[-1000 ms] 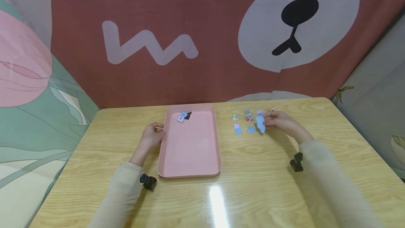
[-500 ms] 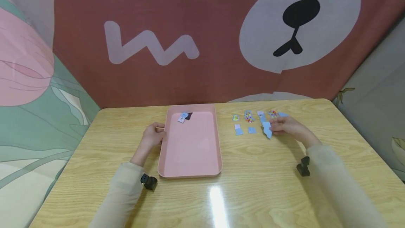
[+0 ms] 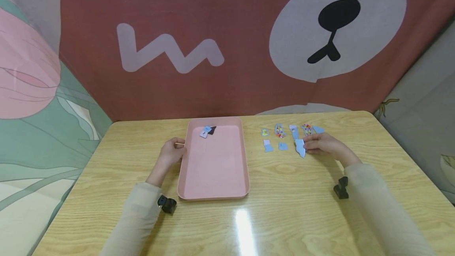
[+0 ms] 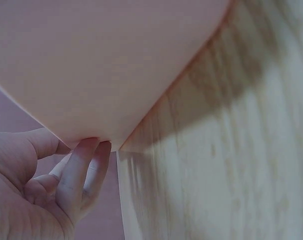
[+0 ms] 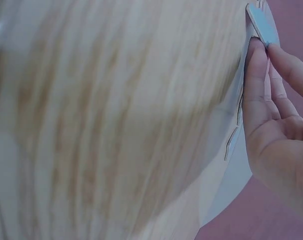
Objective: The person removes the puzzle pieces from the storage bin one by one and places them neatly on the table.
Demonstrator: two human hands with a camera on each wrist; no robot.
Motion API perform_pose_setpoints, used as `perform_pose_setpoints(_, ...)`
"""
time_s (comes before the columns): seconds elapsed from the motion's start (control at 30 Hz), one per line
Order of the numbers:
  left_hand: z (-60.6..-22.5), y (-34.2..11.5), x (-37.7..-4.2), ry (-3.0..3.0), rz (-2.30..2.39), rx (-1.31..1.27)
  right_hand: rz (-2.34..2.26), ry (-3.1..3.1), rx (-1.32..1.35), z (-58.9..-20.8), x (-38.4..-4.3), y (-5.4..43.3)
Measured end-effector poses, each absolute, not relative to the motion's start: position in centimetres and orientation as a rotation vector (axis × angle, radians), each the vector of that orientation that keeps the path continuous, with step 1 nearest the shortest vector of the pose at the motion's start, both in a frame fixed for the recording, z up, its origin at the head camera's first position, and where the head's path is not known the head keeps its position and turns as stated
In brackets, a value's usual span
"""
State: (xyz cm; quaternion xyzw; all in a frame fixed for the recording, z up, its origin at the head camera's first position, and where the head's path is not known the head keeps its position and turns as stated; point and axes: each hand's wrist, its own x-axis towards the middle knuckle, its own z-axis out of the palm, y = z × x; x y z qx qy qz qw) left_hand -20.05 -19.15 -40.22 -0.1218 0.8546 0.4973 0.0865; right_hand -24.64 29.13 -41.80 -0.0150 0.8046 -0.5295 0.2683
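Observation:
A light blue puzzle piece is pinched between the thumb and fingers of my right hand, low over the right side of the table. The right wrist view shows this piece tilted at the fingertips. My left hand holds the left edge of a pink tray. In the left wrist view, fingers press the tray's outer wall, with the thumb at its rim. Toward the tray's far end lie a few small pieces, light blue, pale and black.
Right of the tray lie several pieces: a multicoloured one, a small yellowish one, a blue one and a pink-and-blue one. Another blue piece sits beyond my right hand. A printed curtain hangs behind the wooden table.
My right hand has moved right and slightly nearer with the light blue puzzle piece, uncovering pieces behind it. My left hand and the tray stay in place.

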Motion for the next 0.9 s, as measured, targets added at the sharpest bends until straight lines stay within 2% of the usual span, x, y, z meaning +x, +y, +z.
perform_pose_setpoints(0.57,-40.13,-19.11,-19.83,2.540,1.511,-0.346,-1.375,2.162,-0.028,-41.63,-24.74,29.02)
perform_pose_setpoints(0.8,-40.02,-19.06,-19.80,2.543,1.511,-0.352,-1.448,2.054,-0.137,-41.92,-25.10,29.79)
perform_pose_setpoints(0.9,-40.02,-19.03,-19.83,2.539,1.512,-0.357,-1.427,2.074,-0.085,-41.73,-25.03,29.54)
